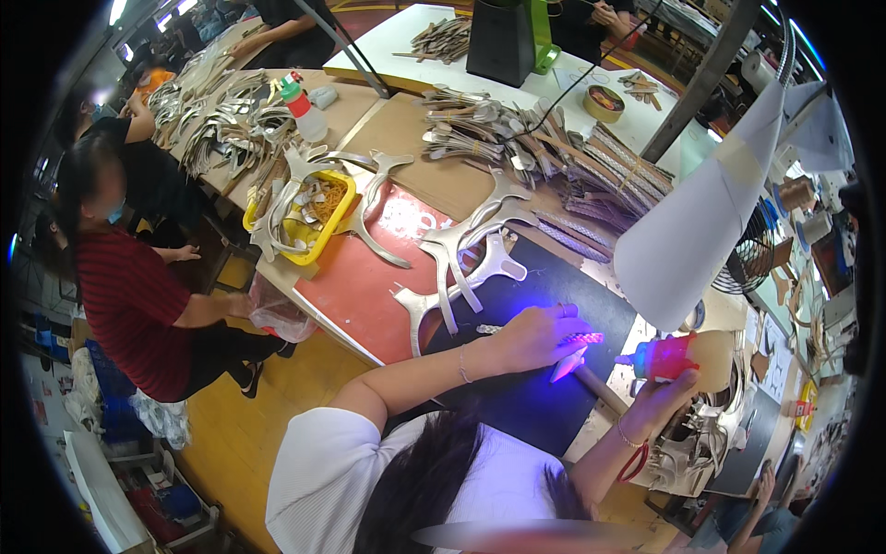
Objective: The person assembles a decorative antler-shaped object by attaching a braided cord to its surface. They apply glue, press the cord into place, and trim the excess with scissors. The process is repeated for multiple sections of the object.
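Note:
My left hand (535,337) lies flat on a dark work mat (517,406) and holds down a small strap piece (572,355) that glows pink under violet light. My right hand (660,399) is closed around a tan squeeze bottle with a red cap (672,358), its nozzle pointing left toward the strap piece, a short gap away. Several silver Y-shaped straps (457,263) lie just beyond my left hand, partly on a red board (355,286).
A white paper cone lampshade (692,231) hangs over the mat's right side, a small fan (752,258) behind it. A yellow tray (314,217) of straps sits at the left. Strap bundles (517,138) and a tape roll (604,103) lie farther back. A person in a red shirt (129,295) sits to the left.

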{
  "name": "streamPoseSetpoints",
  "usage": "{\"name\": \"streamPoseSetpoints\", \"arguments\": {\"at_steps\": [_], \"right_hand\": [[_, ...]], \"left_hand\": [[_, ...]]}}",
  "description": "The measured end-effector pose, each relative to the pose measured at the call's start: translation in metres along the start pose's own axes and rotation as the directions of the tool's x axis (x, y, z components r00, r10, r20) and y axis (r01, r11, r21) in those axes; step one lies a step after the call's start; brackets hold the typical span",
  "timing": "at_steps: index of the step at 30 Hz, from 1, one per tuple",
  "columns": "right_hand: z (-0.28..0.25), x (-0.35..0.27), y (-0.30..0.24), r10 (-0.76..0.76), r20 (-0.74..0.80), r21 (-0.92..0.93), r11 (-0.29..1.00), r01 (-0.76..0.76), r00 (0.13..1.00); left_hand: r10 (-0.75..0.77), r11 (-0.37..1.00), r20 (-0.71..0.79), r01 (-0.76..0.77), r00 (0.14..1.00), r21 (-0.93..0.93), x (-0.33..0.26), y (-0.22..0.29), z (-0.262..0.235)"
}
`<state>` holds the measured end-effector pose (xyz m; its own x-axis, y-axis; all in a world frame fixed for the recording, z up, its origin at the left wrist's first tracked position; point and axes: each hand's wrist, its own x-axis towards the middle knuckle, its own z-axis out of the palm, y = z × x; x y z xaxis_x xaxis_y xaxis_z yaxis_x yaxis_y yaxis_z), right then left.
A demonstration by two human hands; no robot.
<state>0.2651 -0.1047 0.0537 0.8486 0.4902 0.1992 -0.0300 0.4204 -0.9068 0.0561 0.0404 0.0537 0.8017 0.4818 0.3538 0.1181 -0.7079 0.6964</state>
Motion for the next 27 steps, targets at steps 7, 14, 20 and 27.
{"name": "streamPoseSetpoints", "arguments": {"at_steps": [7, 14, 20, 27], "right_hand": [[0.003, 0.008, 0.007, 0.064, -0.084, 0.176, 0.983, -0.048, 0.994], [0.011, 0.011, 0.001, 0.079, 0.005, 0.269, 0.96, -0.078, 0.997], [0.017, 0.011, 0.0, 0.046, -0.032, 0.227, 0.973, -0.037, 0.998], [0.001, 0.013, 0.006, 0.015, 0.008, 0.055, 0.998, -0.015, 1.0]], "left_hand": [[-0.045, 0.995, 0.026, 0.047, 0.999, -0.085, -0.001, 0.001, 0.001], [0.012, 0.998, 0.028, -0.01, 1.0, -0.058, -0.002, 0.0, 0.003], [-0.065, 0.992, 0.076, 0.073, 0.995, -0.104, -0.003, 0.002, -0.001], [-0.025, 0.994, 0.028, 0.028, 0.999, -0.109, -0.005, 0.0, 0.0]]}}
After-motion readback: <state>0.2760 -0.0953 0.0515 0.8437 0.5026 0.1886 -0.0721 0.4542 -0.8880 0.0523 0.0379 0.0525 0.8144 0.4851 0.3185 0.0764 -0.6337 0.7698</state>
